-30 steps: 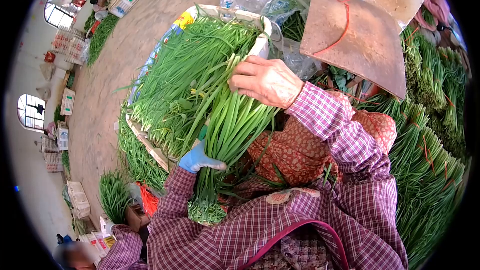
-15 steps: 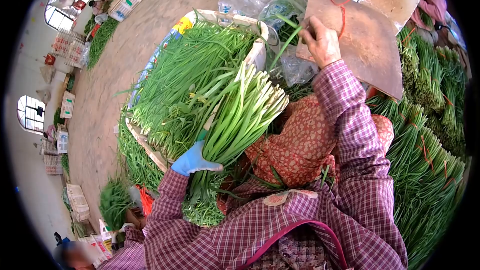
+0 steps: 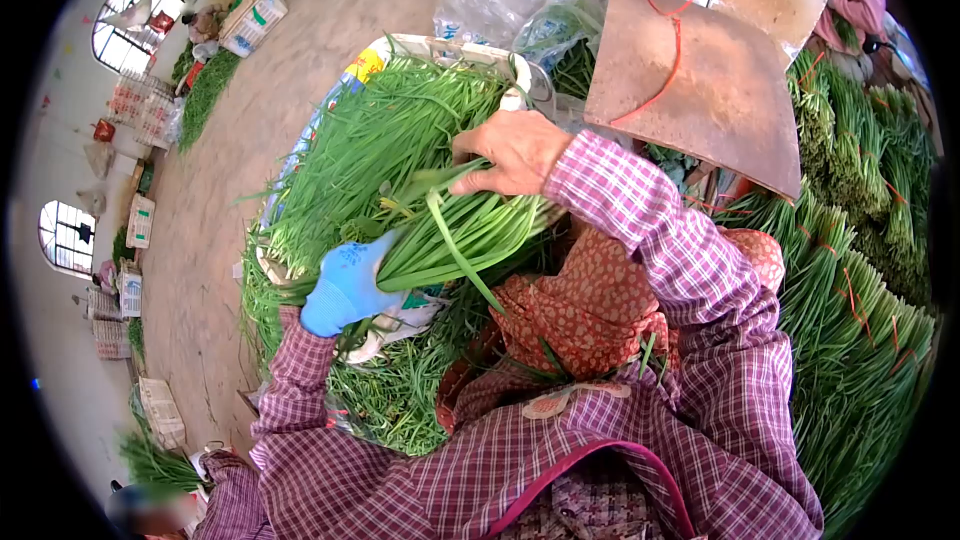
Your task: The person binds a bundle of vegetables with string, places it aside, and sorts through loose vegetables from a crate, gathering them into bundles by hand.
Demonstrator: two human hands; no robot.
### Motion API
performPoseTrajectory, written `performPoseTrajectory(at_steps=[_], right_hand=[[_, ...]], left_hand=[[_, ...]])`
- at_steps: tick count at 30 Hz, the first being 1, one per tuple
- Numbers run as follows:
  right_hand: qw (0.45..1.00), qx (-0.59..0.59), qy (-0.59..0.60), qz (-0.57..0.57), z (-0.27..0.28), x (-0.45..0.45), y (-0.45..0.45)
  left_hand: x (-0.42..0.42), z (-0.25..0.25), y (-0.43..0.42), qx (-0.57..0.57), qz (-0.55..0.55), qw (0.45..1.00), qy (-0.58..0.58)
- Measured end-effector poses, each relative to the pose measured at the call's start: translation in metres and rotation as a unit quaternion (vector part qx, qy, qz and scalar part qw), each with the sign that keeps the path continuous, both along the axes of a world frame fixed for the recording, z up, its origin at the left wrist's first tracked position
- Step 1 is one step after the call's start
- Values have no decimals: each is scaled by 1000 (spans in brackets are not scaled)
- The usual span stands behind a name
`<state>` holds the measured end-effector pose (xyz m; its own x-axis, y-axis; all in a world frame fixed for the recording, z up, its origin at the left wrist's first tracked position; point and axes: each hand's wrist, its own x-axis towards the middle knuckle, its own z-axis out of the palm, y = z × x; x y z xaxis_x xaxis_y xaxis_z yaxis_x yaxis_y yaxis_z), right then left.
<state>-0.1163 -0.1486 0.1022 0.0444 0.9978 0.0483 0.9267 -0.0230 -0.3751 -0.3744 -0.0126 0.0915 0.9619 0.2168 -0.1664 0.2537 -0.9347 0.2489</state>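
Observation:
My left hand [image 3: 348,285], in a blue glove, is wrapped round a bunch of garlic chives [image 3: 450,245] by its leafy part. My bare right hand [image 3: 515,152] is over the pale-stem end of that bunch, thumb and fingers curled on some of its leaves; the fingertips are slightly blurred. One loose blade [image 3: 455,240] hangs across the bunch towards my lap. Beneath and beyond both hands, more chives [image 3: 380,130] fill a white-rimmed basket [image 3: 430,46].
A brownish board [image 3: 700,80] with a red tie [image 3: 676,65] across it lies ahead on the right. Tied chive bundles [image 3: 850,310] line my right side. Loose green leaves [image 3: 395,400] lie below the basket. Another person's sleeve [image 3: 235,495] shows at lower left.
My right hand has come from the board's edge left and down onto the bunch. My left hand has shifted a little left and up, and the bunch lies flatter.

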Motion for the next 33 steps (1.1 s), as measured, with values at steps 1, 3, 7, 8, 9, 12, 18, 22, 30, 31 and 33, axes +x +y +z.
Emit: performPoseTrajectory(at_steps=[1,3,7,8,9,12,18,22,30,31,33], right_hand=[[996,79,44,9,-7,0,-2],[992,123,2,-26,-12,-1,-4],[693,292,631,-188,-21,14,-1],[658,284,671,-191,-20,19,-2],[620,275,709,-195,-20,25,-4],[633,297,674,-240,-28,50,-24],[973,19,48,-226,-72,69,-72],[954,221,-112,-171,-72,29,-66],[924,312,-21,-220,-48,-35,-3],[924,313,-22,-221,-55,-32,0],[901,373,-52,-214,-60,-26,5]], left_hand=[[1,4,1,86,5,996,-2],[4,2,5,99,-18,992,-72],[6,1,10,215,55,973,-56],[6,-1,12,240,63,967,-58],[6,-2,15,265,70,960,-59],[-5,-10,32,330,98,939,-18],[-19,-8,49,369,163,915,-22],[-16,-10,57,372,149,913,-83],[-4,-2,46,374,134,915,-73],[-3,-2,45,372,132,915,-83],[-3,-1,45,370,131,915,-93]])
